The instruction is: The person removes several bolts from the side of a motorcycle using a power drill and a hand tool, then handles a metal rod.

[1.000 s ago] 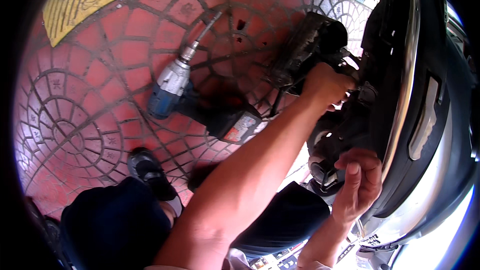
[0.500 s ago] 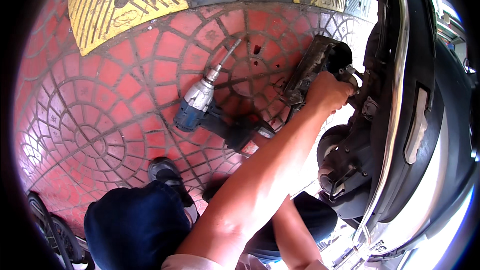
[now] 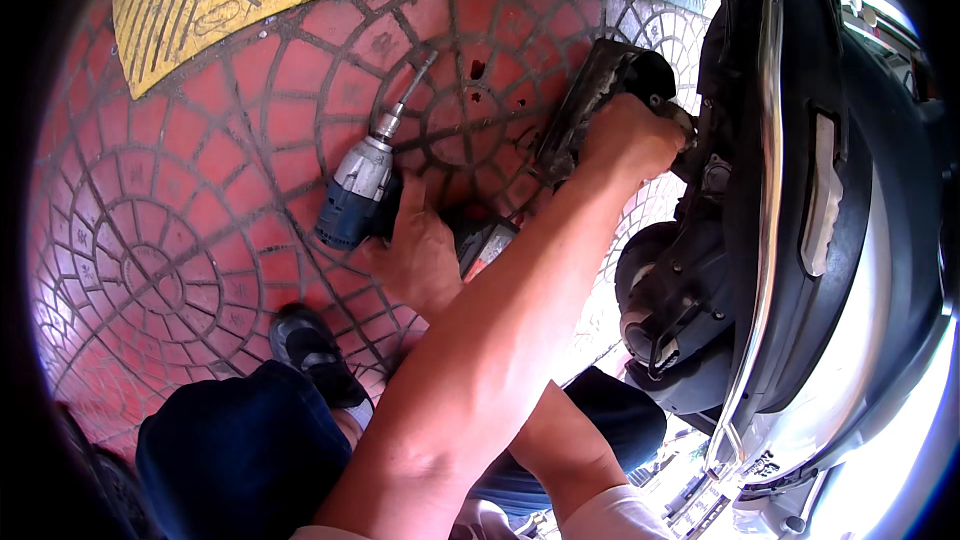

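Observation:
My arms cross, the left one over the right. My left hand (image 3: 632, 143) is closed beside the motor scooter, against a grimy dark housing (image 3: 583, 105) with a round black opening. What its fingers hold is hidden by the hand. To the left, a cordless impact driver (image 3: 358, 185) in blue and silver lies on the paving, its long thin bit (image 3: 416, 77) pointing away from me. My right hand (image 3: 418, 252) is at its handle, with thumb and fingers on either side. Part of the red and black battery end (image 3: 488, 240) shows beyond that hand.
The motor scooter (image 3: 850, 210) fills the right side, with a bright metal rail (image 3: 770, 140) and greasy engine parts (image 3: 675, 310) facing me. Red patterned paving (image 3: 170, 200) covers the ground. A yellow and black ramp (image 3: 225, 0) runs along the far edge. My shoe (image 3: 312, 345) stands near the driver.
My right hand has come out from beneath my left forearm and onto the impact driver's handle. My left hand stays beside the housing. The whole view has shifted slightly.

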Demonstrator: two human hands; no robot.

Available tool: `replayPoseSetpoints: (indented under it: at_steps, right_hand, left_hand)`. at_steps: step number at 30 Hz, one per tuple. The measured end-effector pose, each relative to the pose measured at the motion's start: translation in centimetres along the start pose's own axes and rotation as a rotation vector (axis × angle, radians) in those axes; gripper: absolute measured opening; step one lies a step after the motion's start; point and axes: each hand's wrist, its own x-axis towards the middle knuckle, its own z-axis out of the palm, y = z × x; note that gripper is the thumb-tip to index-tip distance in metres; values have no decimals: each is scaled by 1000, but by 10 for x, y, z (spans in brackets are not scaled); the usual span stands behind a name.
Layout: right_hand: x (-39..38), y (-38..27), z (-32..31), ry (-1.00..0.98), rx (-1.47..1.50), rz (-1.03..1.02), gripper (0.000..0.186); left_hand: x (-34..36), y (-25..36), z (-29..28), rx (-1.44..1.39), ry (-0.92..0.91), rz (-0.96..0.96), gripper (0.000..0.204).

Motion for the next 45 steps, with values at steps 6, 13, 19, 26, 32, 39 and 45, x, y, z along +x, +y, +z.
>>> replayPoseSetpoints:
  at_steps: [6,13,19,26,32,39,45]
  right_hand:
    - [-5,40,-12,-151,275,34,52]
    - [-4,37,-25,-315,390,-61,41]
    - [-7,32,-25,-291,246,-38,45]
    - [-33,24,-20,-224,-117,32,59]
    - [-83,69,-18,-195,-169,-79,57]
    - [-119,113,-60,1,-77,-134,56]
    - [-151,95,-137,171,-73,-67,61]
  left_hand:
    - [-7,20,-4,90,25,50,44]
    - [-25,23,-7,155,83,25,47]
    - [-36,28,-13,194,94,26,48]
    - [-20,34,-14,203,116,102,44]
    - [-23,48,-31,234,44,127,32]
    - [-22,54,-53,283,-60,88,24]
    - [-15,8,-39,45,-189,-119,24]
